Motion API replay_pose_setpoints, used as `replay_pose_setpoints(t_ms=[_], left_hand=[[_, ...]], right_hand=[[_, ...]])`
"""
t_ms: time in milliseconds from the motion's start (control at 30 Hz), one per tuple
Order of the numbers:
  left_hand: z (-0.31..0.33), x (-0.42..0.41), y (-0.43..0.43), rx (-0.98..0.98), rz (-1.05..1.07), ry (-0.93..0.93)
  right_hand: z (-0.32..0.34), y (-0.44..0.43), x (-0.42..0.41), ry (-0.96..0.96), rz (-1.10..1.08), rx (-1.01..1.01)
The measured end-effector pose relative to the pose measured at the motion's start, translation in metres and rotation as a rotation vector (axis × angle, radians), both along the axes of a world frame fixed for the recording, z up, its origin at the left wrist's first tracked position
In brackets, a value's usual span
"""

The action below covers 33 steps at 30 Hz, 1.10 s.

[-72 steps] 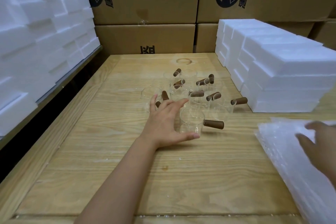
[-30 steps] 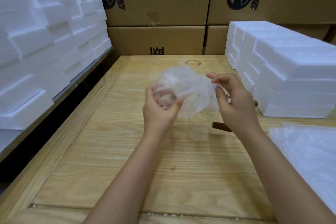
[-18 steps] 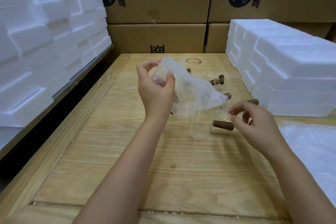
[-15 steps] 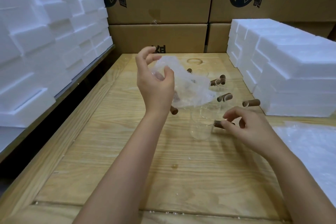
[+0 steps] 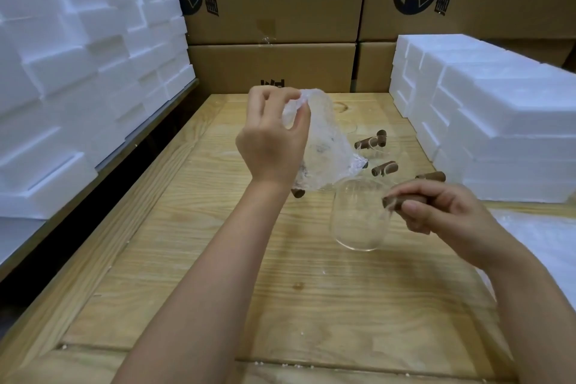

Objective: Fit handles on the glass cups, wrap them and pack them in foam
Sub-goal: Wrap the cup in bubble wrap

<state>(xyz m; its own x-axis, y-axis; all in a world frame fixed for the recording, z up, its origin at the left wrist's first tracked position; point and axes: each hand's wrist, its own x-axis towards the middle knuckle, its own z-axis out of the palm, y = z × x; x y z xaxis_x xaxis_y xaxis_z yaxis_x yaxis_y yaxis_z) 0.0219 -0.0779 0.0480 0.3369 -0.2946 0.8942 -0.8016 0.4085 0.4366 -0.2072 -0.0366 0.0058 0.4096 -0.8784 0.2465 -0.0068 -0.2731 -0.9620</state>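
Along your left side a wall of white foam blocks (image 5: 78, 72) rises beside the wooden counter (image 5: 199, 274); behind the counter's far edge stand brown cardboard boxes (image 5: 271, 68) with dark print.

Your left hand (image 5: 271, 146) is raised over the middle of the counter, thumb and fingertips pinching the top of a clear wrap sheet (image 5: 324, 150); the sheet hangs crumpled from that pinch and drapes in front of part of the cup group. One brown stub (image 5: 297, 193) pokes out just under the sheet's lower left edge; further right, more handled cups (image 5: 385, 168) stand close together on the counter, their brown grips pointing various ways; the glass itself is hard to make out.

Nearer to you is the glass cup (image 5: 358, 221), tilted with its mouth away from you; whether its base touches the counter I cannot tell. Your right hand (image 5: 442, 212) grips that cup's wooden handle (image 5: 391, 201), fingers and thumb curled round it, so only the end next to the glass shows.

Beyond that hand, a second foam stack (image 5: 498, 121) sits on the counter's right side; just past your right wrist lies a pile of wrap (image 5: 542, 240), cut off by the edge of view.
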Motion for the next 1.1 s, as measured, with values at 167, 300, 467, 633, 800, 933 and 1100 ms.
replay_pose_setpoints(t_ms=[167,300,467,633,800,933,1100], left_hand=[[-0.004,-0.007,0.001,-0.026,0.012,-0.15],[-0.003,-0.012,0.004,0.032,-0.026,-0.123],[0.002,-0.009,0.009,0.164,-0.133,0.071],[0.008,-0.012,0.017,0.26,-0.297,0.194],[0.014,-0.009,0.021,0.391,-0.458,0.318],[0.022,-0.016,0.024,0.406,-0.506,0.306],[0.025,-0.015,0.024,0.482,-0.551,0.325]], right_hand=[[0.022,0.006,0.021,-0.249,0.114,-0.21],[0.028,0.011,0.039,-0.245,-0.011,-0.3],[0.026,0.016,0.04,-0.165,-0.247,-0.321],[0.031,0.014,0.039,-0.016,-0.45,-0.387],[0.045,0.008,0.035,0.362,-0.483,-0.665],[0.055,-0.001,0.042,0.533,-0.517,-0.809],[0.056,-0.009,0.043,0.576,-0.554,-0.748]])
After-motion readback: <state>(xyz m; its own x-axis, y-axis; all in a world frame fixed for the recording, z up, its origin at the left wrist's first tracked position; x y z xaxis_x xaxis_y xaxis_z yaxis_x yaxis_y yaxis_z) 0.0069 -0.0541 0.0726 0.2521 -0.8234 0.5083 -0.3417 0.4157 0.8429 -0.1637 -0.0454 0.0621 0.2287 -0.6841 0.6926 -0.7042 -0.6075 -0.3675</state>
